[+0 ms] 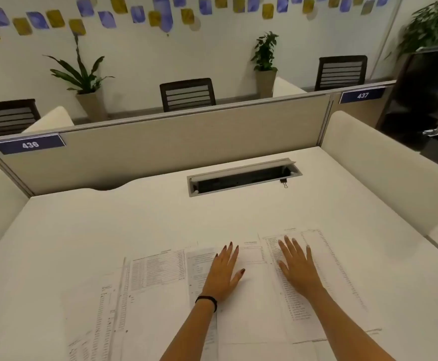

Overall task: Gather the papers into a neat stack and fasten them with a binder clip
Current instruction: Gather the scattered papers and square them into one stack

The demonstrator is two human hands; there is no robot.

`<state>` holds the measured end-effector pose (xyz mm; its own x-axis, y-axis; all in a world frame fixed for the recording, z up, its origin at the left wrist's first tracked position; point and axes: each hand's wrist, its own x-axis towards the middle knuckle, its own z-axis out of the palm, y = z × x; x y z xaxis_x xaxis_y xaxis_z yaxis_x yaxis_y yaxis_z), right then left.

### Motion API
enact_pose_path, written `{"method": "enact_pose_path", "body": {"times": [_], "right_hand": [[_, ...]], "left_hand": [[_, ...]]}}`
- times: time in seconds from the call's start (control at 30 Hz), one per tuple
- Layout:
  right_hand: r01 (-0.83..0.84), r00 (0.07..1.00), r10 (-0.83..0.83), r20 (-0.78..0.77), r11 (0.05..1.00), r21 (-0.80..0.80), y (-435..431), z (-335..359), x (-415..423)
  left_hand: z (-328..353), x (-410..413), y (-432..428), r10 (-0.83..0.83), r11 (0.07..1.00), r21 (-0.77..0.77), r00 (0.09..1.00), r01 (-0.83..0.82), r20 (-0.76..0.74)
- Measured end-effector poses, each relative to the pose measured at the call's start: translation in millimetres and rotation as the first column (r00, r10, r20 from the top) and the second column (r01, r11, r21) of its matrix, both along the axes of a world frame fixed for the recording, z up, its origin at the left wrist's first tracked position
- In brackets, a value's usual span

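step: gathering not begun | papers [160,295] spread overlapping along desk [82,230] near edge | left hand [221,273], right hand [294,267] flat on sheets, fingers straight | binder clip [283,182] far side, beside cable slot [244,177] | next: slide sheets together, square edges

Forearms [186,334]: two, bare to the frame edge.
Left grip [223,272]: long pointed nails, dark polish; narrow black band [207,302] round the wrist.
Right grip [296,267]: long nails, paler finish.

436 on left sign [30,144], 437 on right sign [362,95]
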<state>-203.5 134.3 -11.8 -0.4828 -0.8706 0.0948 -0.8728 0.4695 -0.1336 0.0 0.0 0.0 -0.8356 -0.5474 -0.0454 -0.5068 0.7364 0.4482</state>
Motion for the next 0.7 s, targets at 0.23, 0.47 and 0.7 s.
{"method": "enact_pose_path", "body": {"times": [0.23,0.47,0.7], "right_hand": [[0.039,0.983,-0.059,0.175,0.993,0.115,5,-12,5],[-0.021,0.979,0.023,0.2,1.0,-0.014,11,-30,0],[-0.001,0.972,0.009,0.233,0.999,-0.036,11,-28,6]], "left_hand": [[-19,-6,12,0.117,0.99,0.073,0.993,-0.117,-0.005],[-41,-6,12,0.167,0.985,-0.03,0.985,-0.169,-0.043],[-40,-8,15,0.177,0.979,-0.094,0.983,-0.181,-0.05]]}}
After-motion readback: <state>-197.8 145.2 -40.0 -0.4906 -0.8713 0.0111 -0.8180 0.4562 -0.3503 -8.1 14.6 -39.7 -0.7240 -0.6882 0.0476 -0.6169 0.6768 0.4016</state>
